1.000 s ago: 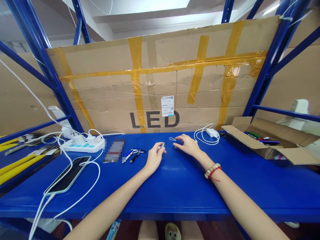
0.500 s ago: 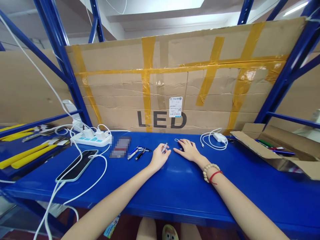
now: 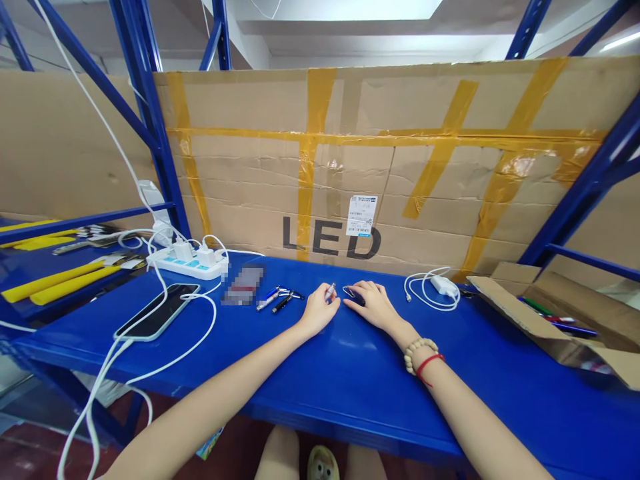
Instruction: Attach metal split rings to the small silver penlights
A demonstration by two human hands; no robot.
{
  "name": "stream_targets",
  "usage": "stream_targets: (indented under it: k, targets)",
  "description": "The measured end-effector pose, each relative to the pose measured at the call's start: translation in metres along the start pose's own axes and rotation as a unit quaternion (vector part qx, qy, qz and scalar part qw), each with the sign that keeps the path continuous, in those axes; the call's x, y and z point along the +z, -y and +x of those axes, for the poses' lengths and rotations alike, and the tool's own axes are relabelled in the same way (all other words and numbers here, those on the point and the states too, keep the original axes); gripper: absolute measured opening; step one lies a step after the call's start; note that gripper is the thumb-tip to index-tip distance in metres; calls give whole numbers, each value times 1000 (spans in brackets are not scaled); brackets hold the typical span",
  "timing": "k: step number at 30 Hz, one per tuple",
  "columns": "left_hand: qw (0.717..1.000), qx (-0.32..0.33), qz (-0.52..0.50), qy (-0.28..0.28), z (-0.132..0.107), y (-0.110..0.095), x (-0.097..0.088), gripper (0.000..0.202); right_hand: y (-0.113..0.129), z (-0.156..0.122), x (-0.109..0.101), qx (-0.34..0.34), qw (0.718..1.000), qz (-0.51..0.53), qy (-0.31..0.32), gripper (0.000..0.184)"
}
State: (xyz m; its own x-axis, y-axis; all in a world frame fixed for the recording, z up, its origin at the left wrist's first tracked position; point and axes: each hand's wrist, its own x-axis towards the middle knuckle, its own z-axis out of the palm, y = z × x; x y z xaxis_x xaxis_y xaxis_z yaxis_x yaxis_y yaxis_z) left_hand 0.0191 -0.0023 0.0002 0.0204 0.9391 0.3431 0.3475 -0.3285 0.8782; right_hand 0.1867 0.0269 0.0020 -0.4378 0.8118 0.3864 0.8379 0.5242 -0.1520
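Note:
My left hand (image 3: pixel 317 313) rests on the blue shelf top (image 3: pixel 350 373) with its fingers closed round a small silver pen-like light (image 3: pixel 330 291). Just to its right, my right hand (image 3: pixel 374 305) lies palm down with fingers curled over a small dark part and its thin wire loop (image 3: pixel 349 292). The two hands almost touch. A few more small pen-like lights with key rings (image 3: pixel 278 299) lie to the left of my left hand. A bead bracelet and red string (image 3: pixel 421 351) circle my right wrist.
A phone (image 3: pixel 157 319) on a white cable lies left, behind it a white power strip (image 3: pixel 187 263) with chargers. A white charger with coiled cable (image 3: pixel 436 288) sits right of my hands. An open cardboard box (image 3: pixel 555 320) with pens stands far right. A taped "LED" carton (image 3: pixel 380 167) walls the back.
The view has shifted right and tilted. My right hand has drawn closer to my left and curled over the small part with the wire loop. My left hand keeps hold of the silver light.

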Motion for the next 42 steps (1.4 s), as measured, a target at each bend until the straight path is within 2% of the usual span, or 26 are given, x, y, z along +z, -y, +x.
stream_targets:
  k: [10,17,22,26,33,38,42]
  targets:
    - [999,-16,23,15,0,-6,-2,13,6,1,0,15,999,44,22,18]
    - [999,-13,32,-2,4,-3,-5,18,6,0,1,-26,997,65,28,17]
    - [1000,-8,25,-3,5,0,-3,17,14,-1,-4,-17,998,46,35,17]
    - [1000,1,4,19,4,1,-1,15,21,-1,-8,-10,999,28,38,14]
    - [999,4,21,29,4,1,-4,12,28,-3,-11,0,997,59,41,4]
    - [999,14,17,25,3,2,-3,12,33,-4,-14,7,997,66,41,23]
    - [999,13,13,28,4,2,-2,14,35,-3,-16,1,998,37,50,21]
